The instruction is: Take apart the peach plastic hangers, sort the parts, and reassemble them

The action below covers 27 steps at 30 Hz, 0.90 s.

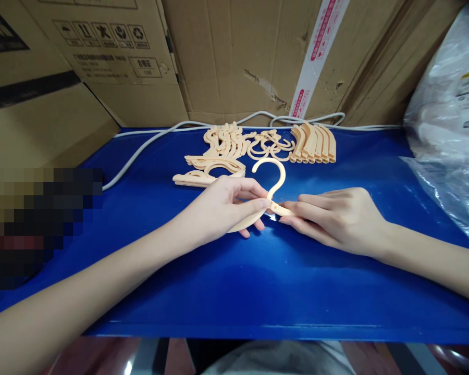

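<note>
A cream plastic folding hanger [280, 176] is held between my two hands above the blue tabletop, its hook pointing up and away from me. My left hand [230, 203] grips the hanger's left arm and the joint under the hook, thumb on top. The fingers of my right hand [336, 216] pinch the right arm close to that joint, covering most of it. Just beyond my left hand lie folded hangers [195, 179] in a small stack. Farther back are wavy cream pieces [226, 140], loose hooks [271, 146] and a row of curved hanger arms [315, 143].
Cardboard boxes [234, 62] wall off the back and left of the blue table [234, 297]. A white cable [140, 151] runs along the rear edge and down the left. Clear plastic bags [445, 114] bulge over the right rear corner. A pixelated patch covers the left side.
</note>
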Available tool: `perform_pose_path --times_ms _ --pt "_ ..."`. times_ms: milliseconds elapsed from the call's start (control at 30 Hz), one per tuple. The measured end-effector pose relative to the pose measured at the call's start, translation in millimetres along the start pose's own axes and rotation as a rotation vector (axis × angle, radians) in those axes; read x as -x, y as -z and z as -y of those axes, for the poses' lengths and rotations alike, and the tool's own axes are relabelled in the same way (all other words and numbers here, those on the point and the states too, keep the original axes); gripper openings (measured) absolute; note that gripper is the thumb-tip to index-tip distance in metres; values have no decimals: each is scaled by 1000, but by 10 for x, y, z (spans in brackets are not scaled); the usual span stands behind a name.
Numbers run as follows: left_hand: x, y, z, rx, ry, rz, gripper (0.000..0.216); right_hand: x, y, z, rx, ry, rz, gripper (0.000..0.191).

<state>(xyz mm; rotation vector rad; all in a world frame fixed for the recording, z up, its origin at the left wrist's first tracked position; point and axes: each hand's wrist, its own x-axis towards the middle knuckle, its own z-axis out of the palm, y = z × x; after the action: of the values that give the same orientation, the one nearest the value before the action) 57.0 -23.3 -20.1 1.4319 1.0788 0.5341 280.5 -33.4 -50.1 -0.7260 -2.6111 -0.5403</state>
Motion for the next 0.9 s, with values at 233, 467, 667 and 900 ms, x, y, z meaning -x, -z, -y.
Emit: perform_pose_path --times_ms 233,467,667,900 --pt "1 -10 -14 -4 14 -14 3 -3 9 -5 -13 -1 29 37" --pt "10 -11 -10 -18 8 15 3 -15 21 -4 -47 -9 41 40" --pt "19 0 1 -56 -46 52 4 -28 22 -1 -59 4 41 38" --pt "49 43 49 -339 -204 97 17 -38 2 -36 -126 -19 2 30"
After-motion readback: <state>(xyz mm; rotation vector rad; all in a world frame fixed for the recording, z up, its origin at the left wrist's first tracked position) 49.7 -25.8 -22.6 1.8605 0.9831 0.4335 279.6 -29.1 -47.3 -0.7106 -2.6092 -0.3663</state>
